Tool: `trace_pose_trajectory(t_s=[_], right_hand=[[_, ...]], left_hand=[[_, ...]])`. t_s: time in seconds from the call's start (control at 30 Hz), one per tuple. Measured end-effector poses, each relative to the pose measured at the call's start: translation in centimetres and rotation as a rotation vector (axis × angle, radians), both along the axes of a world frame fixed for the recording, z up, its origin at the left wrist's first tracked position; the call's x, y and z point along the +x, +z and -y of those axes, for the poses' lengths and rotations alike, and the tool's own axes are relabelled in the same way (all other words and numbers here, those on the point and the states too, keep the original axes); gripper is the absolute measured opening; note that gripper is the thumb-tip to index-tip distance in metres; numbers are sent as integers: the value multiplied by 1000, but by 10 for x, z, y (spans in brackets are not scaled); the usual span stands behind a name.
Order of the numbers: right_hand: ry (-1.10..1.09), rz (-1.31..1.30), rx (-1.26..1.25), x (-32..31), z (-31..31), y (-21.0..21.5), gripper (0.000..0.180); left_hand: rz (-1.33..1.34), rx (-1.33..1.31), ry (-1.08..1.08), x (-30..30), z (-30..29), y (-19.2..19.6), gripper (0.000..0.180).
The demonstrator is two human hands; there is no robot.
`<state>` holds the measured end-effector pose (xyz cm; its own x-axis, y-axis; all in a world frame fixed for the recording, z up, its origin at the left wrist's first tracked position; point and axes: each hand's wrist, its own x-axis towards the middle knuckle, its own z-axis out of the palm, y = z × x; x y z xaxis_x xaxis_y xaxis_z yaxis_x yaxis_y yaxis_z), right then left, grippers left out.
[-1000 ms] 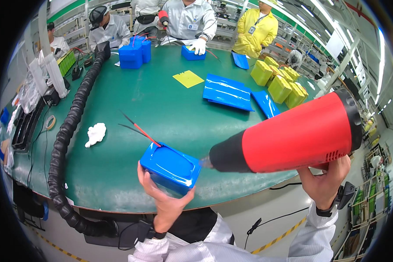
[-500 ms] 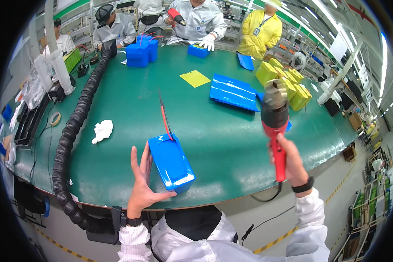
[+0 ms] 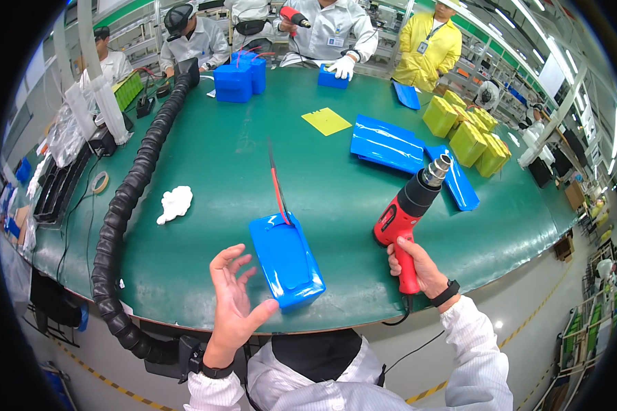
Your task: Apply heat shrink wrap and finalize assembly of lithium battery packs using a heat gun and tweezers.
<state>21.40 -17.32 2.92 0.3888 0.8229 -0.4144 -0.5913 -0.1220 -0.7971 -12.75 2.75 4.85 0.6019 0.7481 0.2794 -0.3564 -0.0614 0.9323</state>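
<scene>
A blue shrink-wrapped battery pack [image 3: 286, 257] lies near the table's front edge. Red and black wires [image 3: 278, 188] rise from its far end. Beside its left side, my left hand [image 3: 234, 305] is open with fingers spread and curved; the thumb tip is at the pack's near left corner, and whether it touches I cannot tell. Over the table to the right, my right hand [image 3: 421, 270] grips the handle of a red and black heat gun [image 3: 401, 218]. The metal nozzle points up and right, away from the pack.
A black ribbed hose [image 3: 131, 192] bends along the left. Flat blue sleeves [image 3: 387, 147], a yellow sheet [image 3: 327, 121] and several yellow-green packs [image 3: 469, 130] lie beyond. A white cloth [image 3: 176, 204] is left of my pack. Across the table, a co-worker's gloved hand [image 3: 341, 67] rests on a blue pack.
The heat gun has come down and left, and its nozzle now tilts right. My left fingers have drawn away from the pack's side. The whole view has shifted slightly.
</scene>
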Motion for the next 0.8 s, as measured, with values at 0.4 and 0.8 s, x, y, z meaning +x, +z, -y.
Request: trace_pose_trajectory(t_s=[0.4,0.8], right_hand=[[255,1249,247,-80,-27,85,29],[721,1088,145,-100,-112,101,45]], left_hand=[[-191,202,-154,7,-21,13,109],[-447,361,-230,16,-42,40,103]])
